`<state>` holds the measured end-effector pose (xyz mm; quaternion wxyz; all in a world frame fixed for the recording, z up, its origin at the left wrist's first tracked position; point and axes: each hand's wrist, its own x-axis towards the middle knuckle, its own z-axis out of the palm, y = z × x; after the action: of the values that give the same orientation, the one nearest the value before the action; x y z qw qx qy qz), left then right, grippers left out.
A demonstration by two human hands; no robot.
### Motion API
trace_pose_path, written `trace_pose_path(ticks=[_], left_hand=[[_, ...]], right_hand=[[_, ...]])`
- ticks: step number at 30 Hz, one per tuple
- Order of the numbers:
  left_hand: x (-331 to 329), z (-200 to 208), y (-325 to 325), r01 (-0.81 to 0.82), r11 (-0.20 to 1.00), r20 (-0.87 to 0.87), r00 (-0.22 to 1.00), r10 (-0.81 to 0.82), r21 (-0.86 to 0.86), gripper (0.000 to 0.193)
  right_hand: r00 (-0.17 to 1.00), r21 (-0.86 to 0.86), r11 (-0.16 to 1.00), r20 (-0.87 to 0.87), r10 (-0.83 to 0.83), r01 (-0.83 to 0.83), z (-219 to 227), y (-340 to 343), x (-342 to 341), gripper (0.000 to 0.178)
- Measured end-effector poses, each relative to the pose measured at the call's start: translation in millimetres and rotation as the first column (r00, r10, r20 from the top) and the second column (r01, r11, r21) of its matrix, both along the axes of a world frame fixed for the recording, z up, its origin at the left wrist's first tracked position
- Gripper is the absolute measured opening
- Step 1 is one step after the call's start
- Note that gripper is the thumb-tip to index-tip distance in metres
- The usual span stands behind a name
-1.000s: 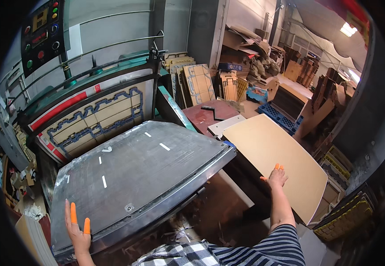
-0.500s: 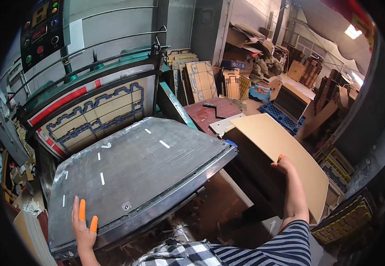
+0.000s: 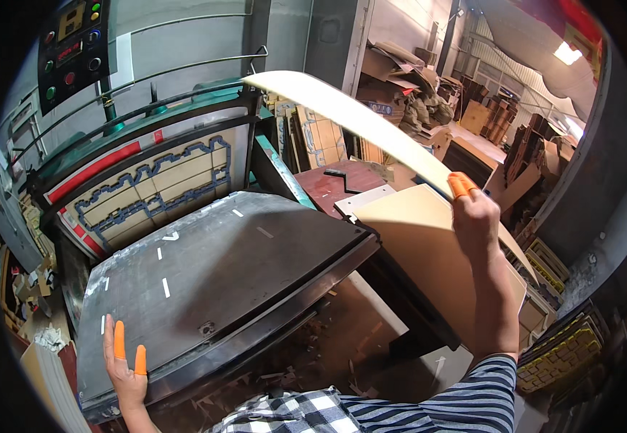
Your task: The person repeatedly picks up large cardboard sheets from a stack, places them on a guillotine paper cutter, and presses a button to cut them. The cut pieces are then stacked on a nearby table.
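My right hand (image 3: 476,216), with orange finger covers, is closed on the edge of a thin cardboard sheet (image 3: 378,121). The sheet is raised and tilted, its upper face bright under the light. Below it, more tan cardboard (image 3: 418,231) lies to the right of the machine. My left hand (image 3: 125,372), also wearing orange finger covers, has its fingers stretched out at the near left corner of the dark flat press plate (image 3: 205,263). White tape strips mark the plate. Behind it stands the press's upright face with a die board (image 3: 158,186) of dark-edged outlines.
A control panel (image 3: 72,54) with coloured buttons hangs at the upper left. A maroon table (image 3: 321,186) holds a black angled piece. Die boards (image 3: 321,133) lean at the back, others (image 3: 562,353) at the right. Scraps litter the floor (image 3: 360,325) below the plate.
My right hand has risen with the cardboard sheet, which has swung up and left, uncovering cardboard below. A shadow now falls across the plate. My left hand has shifted slightly left.
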<state>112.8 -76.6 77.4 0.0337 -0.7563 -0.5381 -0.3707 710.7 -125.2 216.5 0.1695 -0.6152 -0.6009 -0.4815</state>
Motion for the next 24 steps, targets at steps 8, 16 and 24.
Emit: trace_pose_path(ticks=[8, 16, 24], left_hand=[[-10, 31, -29, -0.143, 0.796, 0.111, 0.989, 0.095, 0.588, 0.065], [-44, -19, -27, -0.277, 0.948, -0.209, 0.947, 0.243, -0.156, 0.057], [-71, -48, 4, -0.332, 0.801, -0.287, 0.935, 0.209, -0.499, 0.047]], right_hand=[[0.816, -0.321, 0.780, 0.037, 0.577, -0.537, -42, 51, -182, 0.035], [0.804, -0.764, 0.301, -0.447, 0.392, -0.571, -179, 150, -290, 0.030], [0.737, -0.618, 0.457, -0.324, 0.594, -0.640, -215, 175, -305, 0.025]])
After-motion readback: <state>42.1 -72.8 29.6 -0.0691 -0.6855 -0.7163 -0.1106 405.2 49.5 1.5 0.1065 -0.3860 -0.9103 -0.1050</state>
